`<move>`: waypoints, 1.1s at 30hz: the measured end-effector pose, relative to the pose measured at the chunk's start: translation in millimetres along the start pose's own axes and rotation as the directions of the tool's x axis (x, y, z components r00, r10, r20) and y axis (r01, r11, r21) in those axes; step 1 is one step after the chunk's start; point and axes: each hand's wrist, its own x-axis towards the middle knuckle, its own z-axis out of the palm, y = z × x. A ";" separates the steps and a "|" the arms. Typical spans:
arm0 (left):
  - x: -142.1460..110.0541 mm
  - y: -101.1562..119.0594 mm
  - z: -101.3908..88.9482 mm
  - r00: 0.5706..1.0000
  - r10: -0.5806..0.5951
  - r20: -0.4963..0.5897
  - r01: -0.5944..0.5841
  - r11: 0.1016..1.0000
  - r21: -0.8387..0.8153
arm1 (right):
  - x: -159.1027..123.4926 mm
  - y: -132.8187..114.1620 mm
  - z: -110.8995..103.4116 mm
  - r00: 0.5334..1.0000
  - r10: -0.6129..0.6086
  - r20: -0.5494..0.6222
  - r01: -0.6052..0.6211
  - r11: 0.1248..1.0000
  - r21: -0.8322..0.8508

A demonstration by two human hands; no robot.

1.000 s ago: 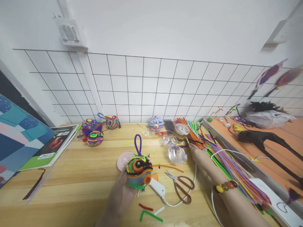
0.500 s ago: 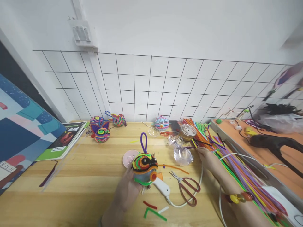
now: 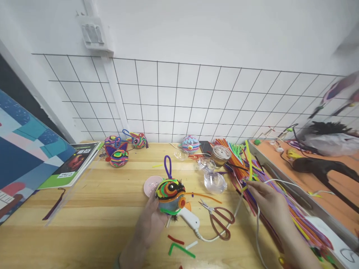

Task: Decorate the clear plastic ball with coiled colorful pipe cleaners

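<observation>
while the left hand (image 3: 151, 222) cradles, the right hand (image 3: 270, 205) pinches

decorated ball (image 3: 168, 205) over desk (image 3: 95, 231), cupped from below, likely to spare its trim (image 3: 165, 191). yellow stem (image 3: 249, 164) between right thumb and finger beside coloured bundle (image 3: 237, 170), presumably for control. scissors (image 3: 220, 222) between hands, handles rightward, seemingly for reach.

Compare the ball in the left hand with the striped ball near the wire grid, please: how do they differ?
The held ball is in the left hand, while the striped ball rests on the table. The held ball has a purple loop on top; none shows on the striped ball. The held ball has green, orange and black bands, the striped ball mainly pink and blue. Both are rounded and multicoloured.
</observation>
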 end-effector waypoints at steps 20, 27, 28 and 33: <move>1.7 5.7 -6.1 0.994 -0.076 0.075 0.075 0.997 0.012 | -5.5 -5.4 -41.0 0.988 -0.044 -0.150 -0.007 0.946 -0.325; 4.4 6.1 -13.5 0.987 -0.076 0.140 0.078 0.997 -0.013 | -15.4 6.7 -0.1 0.978 -0.110 0.176 0.184 0.849 -0.495; 4.8 6.1 -14.8 0.987 -0.075 0.143 0.078 0.997 -0.017 | -19.9 7.8 8.0 0.964 -0.094 0.249 0.209 0.844 -0.493; 4.9 5.6 -17.2 0.978 -0.086 0.188 0.091 0.996 -0.015 | -35.9 16.6 34.9 0.930 0.086 0.357 0.149 0.801 -0.580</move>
